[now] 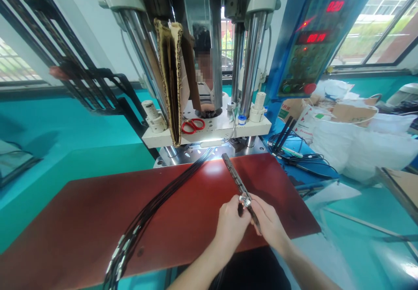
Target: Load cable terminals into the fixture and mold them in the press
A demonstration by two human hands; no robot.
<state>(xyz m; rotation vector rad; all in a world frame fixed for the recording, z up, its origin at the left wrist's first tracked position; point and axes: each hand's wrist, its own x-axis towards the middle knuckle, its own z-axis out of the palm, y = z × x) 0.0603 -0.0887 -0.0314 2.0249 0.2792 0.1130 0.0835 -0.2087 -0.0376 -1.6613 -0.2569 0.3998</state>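
Note:
A long, narrow dark metal bar (235, 174) with notches along its length slants over the reddish-brown table. My right hand (269, 221) is closed around its near end. My left hand (231, 221) pinches at a small shiny metal part (244, 200) lying against the bar, and the fingertips of both hands meet around it. A short dark bit shows between my left fingers, too small to name. To the left, a bundle of black cables (156, 203) runs across the table, with silvery ends toward the machine and pale fittings toward me.
A press machine (209, 131) with steel columns stands ahead, red-handled scissors (193, 126) and folded cardboard (173, 81) on its plate. A blue control box (303, 42) hangs at upper right. White sacks (355, 137) and more cables (294, 155) lie right of the reddish-brown table (81, 224).

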